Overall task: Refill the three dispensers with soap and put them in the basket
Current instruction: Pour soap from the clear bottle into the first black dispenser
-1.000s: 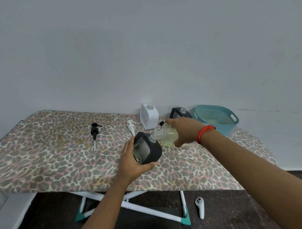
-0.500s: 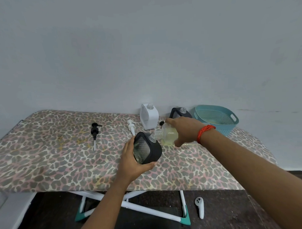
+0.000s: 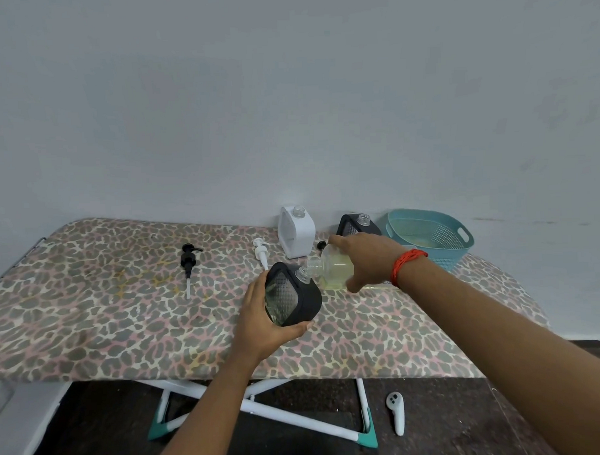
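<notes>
My left hand [image 3: 261,325] grips a black dispenser [image 3: 296,297], tilted, with its clear neck open. My right hand [image 3: 368,262] holds a clear soap bottle [image 3: 330,267] of pale yellow liquid on its side, its mouth touching the dispenser's neck. A white dispenser [image 3: 297,231] and a second black dispenser [image 3: 354,224] stand uncapped near the wall. The teal basket [image 3: 431,234] sits at the far right of the board and holds no dispenser.
A black pump head [image 3: 188,262] and a white pump head [image 3: 261,253] lie on the leopard-print board [image 3: 108,319]. A small black cap [image 3: 321,244] lies behind the bottle. A white controller [image 3: 396,412] lies on the dark floor below.
</notes>
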